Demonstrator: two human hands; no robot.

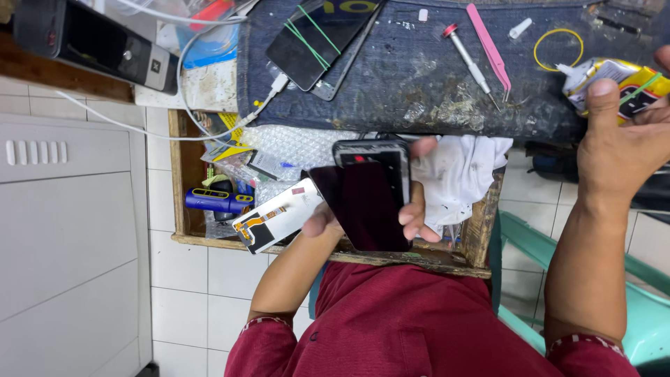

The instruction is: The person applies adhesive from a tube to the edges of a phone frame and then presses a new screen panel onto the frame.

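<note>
My left hand grips a dark glass phone screen together with a black phone body, held over an open wooden drawer. A white display panel with an orange flex strip lies just left of that hand. My right hand is at the right edge of the denim-covered worktop, its thumb and fingers closed on a yellow glue tube with a white nozzle.
On the worktop lie a phone bound with green rubber bands, a red-capped screwdriver, pink tweezers and a yellow rubber band. A white cloth, bubble wrap and a blue tool fill the drawer. A teal chair stands below right.
</note>
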